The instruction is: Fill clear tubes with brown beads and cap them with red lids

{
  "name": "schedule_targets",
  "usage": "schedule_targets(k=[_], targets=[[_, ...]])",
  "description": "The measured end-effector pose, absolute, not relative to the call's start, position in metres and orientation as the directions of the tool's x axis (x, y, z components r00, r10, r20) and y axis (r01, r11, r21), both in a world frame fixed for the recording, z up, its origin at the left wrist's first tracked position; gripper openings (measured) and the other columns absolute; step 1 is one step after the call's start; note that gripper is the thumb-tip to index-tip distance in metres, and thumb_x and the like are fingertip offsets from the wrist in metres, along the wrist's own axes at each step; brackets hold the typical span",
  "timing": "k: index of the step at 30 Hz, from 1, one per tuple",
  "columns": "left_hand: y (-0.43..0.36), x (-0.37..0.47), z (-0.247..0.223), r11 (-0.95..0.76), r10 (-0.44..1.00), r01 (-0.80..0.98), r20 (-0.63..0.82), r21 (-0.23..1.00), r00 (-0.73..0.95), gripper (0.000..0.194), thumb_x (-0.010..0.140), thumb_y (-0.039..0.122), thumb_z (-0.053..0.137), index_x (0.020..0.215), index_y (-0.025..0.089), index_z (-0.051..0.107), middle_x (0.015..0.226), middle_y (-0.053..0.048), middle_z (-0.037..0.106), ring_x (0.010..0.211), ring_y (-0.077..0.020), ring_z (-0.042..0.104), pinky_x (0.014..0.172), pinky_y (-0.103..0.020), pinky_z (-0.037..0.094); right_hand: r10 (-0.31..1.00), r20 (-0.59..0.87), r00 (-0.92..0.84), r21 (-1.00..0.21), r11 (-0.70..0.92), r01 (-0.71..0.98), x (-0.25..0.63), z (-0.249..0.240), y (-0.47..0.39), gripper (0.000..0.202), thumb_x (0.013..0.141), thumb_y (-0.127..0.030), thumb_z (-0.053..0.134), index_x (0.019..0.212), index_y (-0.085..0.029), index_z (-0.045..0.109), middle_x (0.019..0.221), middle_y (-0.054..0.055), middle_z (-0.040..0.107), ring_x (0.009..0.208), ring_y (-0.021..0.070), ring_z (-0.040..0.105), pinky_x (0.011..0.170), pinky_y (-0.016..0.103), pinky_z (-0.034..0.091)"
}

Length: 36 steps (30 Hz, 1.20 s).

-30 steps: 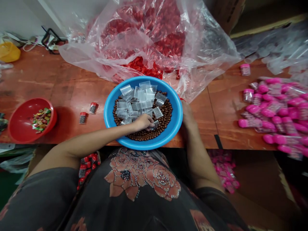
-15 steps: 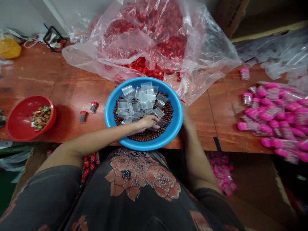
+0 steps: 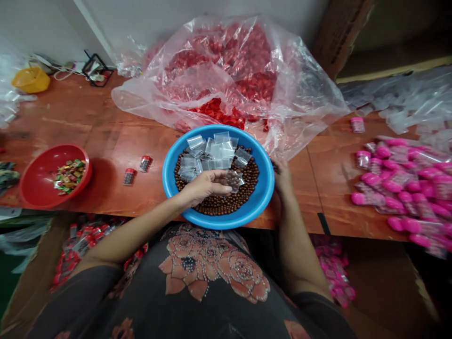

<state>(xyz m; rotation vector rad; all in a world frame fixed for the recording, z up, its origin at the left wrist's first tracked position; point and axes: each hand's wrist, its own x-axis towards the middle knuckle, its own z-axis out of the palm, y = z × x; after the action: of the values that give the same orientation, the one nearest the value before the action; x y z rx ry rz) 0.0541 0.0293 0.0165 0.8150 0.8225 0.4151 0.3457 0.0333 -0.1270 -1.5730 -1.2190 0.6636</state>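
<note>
My left hand (image 3: 206,187) is closed around a clear plastic jar (image 3: 234,181), held over the blue basin (image 3: 168,172). Brown balls show through or inside the jar; I cannot tell which. More clear jars (image 3: 221,149) lie heaped on the small round brown balls (image 3: 226,206) that cover the basin's bottom. At the basin's right rim is my right hand (image 3: 283,178), its fingers curled. They are dim and partly hidden, so what they hold, if anything, does not show.
Behind the basin, a large clear bag (image 3: 303,89) holds red caps (image 3: 215,110). Left stand two red-capped jars (image 3: 129,176) and a red bowl (image 3: 37,181) with wrapped sweets (image 3: 69,176). Pink-capped jars (image 3: 409,174) are piled on the right. A yellow container (image 3: 31,80) sits far left.
My left hand has risen from the brown balls with a clear jar in its fingers. My right hand has stayed by the basin's right rim. The whole view has shifted slightly.
</note>
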Motion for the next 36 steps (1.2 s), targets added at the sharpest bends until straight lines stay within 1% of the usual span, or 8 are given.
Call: schedule_targets(k=[3, 6, 11, 20, 25, 29, 33, 36], targets=[[0.026, 0.036, 0.025, 0.572, 0.647, -0.041, -0.420, 0.819, 0.636, 0.045, 0.067, 0.013, 0.077, 0.112, 0.014, 0.069, 0.104, -0.008, 0.072, 0.096, -0.0170, 0.066, 0.093, -0.034, 0.048, 0.887, 0.090, 0.452, -0.993, 0.043, 0.113, 0.348, -0.117, 0.029, 0.043, 0.081, -0.045, 0.066, 0.118, -0.024, 0.067, 0.107, 0.005, 0.069, 0.086, 0.0171, 0.063, 0.083, 0.039, 0.054], [0.024, 0.021, 0.029, 0.518, 0.690, -0.038, -0.391, 0.855, 0.609, 0.044, 0.068, 0.017, 0.078, 0.111, 0.014, 0.069, 0.103, -0.007, 0.072, 0.091, -0.0152, 0.066, 0.089, -0.032, 0.049, 0.892, 0.017, 0.453, -0.972, 0.120, -0.200, 0.350, -0.096, 0.024, 0.033, 0.079, -0.039, 0.071, 0.110, -0.030, 0.069, 0.110, 0.002, 0.070, 0.076, 0.0122, 0.062, 0.075, 0.033, 0.055], [0.022, 0.009, 0.031, 0.483, 0.713, -0.031, -0.373, 0.875, 0.594, 0.043, 0.072, 0.021, 0.074, 0.114, 0.015, 0.069, 0.103, -0.007, 0.071, 0.083, -0.0129, 0.064, 0.080, -0.029, 0.052, 0.941, 0.024, 0.338, -0.949, 0.127, -0.288, 0.335, -0.049, 0.013, 0.025, 0.085, -0.036, 0.066, 0.110, -0.040, 0.069, 0.114, -0.003, 0.069, 0.077, 0.0115, 0.063, 0.070, 0.030, 0.057], [0.018, 0.007, 0.029, 0.607, 0.665, -0.096, -0.439, 0.789, 0.605, 0.042, 0.076, 0.027, 0.063, 0.114, 0.011, 0.068, 0.107, -0.014, 0.071, 0.096, -0.0214, 0.067, 0.079, -0.031, 0.054, 0.996, -0.091, -0.021, -0.977, -0.093, -0.193, 0.247, 0.012, -0.001, 0.052, 0.087, -0.042, 0.061, 0.139, -0.040, 0.051, 0.116, 0.002, 0.071, 0.082, 0.0166, 0.068, 0.066, 0.033, 0.058], [0.015, 0.005, 0.023, 0.582, 0.656, -0.106, -0.389, 0.806, 0.647, 0.040, 0.074, 0.025, 0.069, 0.112, 0.013, 0.070, 0.107, -0.012, 0.071, 0.097, -0.0198, 0.067, 0.078, -0.029, 0.054, 0.998, 0.015, -0.060, -0.999, 0.012, -0.043, 0.216, 0.015, 0.000, 0.045, 0.089, -0.038, 0.062, 0.134, -0.039, 0.056, 0.123, 0.000, 0.069, 0.097, 0.0172, 0.068, 0.086, 0.037, 0.058], [0.014, 0.005, 0.021, 0.606, 0.660, -0.134, -0.401, 0.784, 0.635, 0.038, 0.070, 0.021, 0.068, 0.107, 0.013, 0.071, 0.105, -0.011, 0.072, 0.098, -0.0200, 0.066, 0.084, -0.031, 0.054, 0.992, 0.060, -0.107, -0.993, 0.070, 0.092, 0.206, 0.017, 0.000, 0.038, 0.091, -0.037, 0.061, 0.129, -0.035, 0.062, 0.129, 0.000, 0.067, 0.112, 0.0197, 0.066, 0.106, 0.046, 0.049], [0.014, 0.005, 0.023, 0.621, 0.703, -0.206, -0.419, 0.757, 0.575, 0.029, 0.076, 0.025, 0.063, 0.100, 0.010, 0.072, 0.100, -0.013, 0.072, 0.098, -0.0224, 0.066, 0.085, -0.034, 0.054, 0.994, 0.075, -0.077, -0.985, 0.085, 0.148, 0.204, 0.017, -0.001, 0.033, 0.088, -0.032, 0.065, 0.121, -0.037, 0.068, 0.128, -0.004, 0.068, 0.122, 0.0194, 0.061, 0.112, 0.047, 0.045], [0.013, 0.004, 0.024, 0.602, 0.702, -0.182, -0.407, 0.777, 0.584, 0.032, 0.081, 0.031, 0.064, 0.106, 0.011, 0.071, 0.101, -0.012, 0.072, 0.101, -0.0218, 0.066, 0.088, -0.033, 0.053, 0.998, 0.058, -0.040, -0.985, 0.063, 0.158, 0.204, 0.017, -0.003, 0.031, 0.089, -0.033, 0.065, 0.119, -0.036, 0.069, 0.122, -0.003, 0.071, 0.111, 0.0192, 0.065, 0.105, 0.046, 0.049]])
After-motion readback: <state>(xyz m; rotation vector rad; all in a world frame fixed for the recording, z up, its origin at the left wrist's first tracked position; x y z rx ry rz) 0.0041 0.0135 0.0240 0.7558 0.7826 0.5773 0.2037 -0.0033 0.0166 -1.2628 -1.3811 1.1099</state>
